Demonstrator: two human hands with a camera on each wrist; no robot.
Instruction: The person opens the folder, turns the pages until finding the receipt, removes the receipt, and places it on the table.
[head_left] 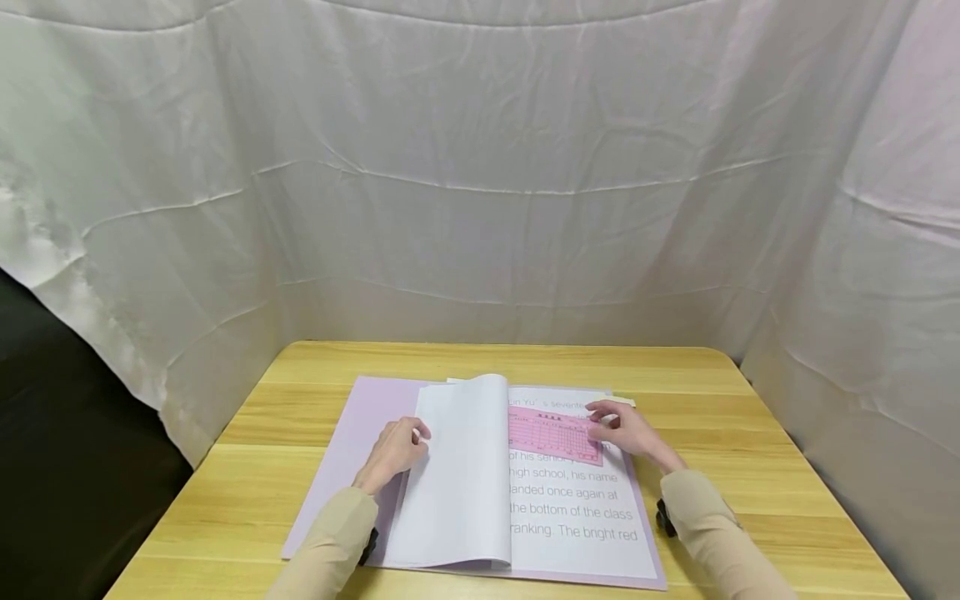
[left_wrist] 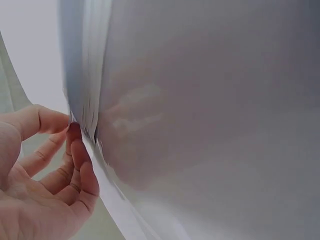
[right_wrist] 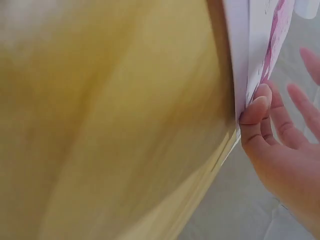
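A large-print book (head_left: 573, 521) lies open on the wooden table, its lilac cover (head_left: 330, 492) showing along the left. My left hand (head_left: 396, 450) pinches the outer edge of the turned white page (head_left: 457, 483) between thumb and fingertips; the left wrist view shows the page edges (left_wrist: 92, 65) at the fingers. Across the upper part of the right page lies a pink printed slip (head_left: 555, 435) with a grid on it. My right hand (head_left: 626, 427) pinches the slip's right end with thumb and forefinger, close over the page. Its other fingers are spread.
The wooden table (head_left: 750, 467) reaches around the book on all sides. A pale yellowish strip (head_left: 621, 401) sticks out at the book's top right corner. Grey-white cloth (head_left: 495, 217) hangs behind the table and at both sides. A black area (head_left: 67, 467) fills the lower left.
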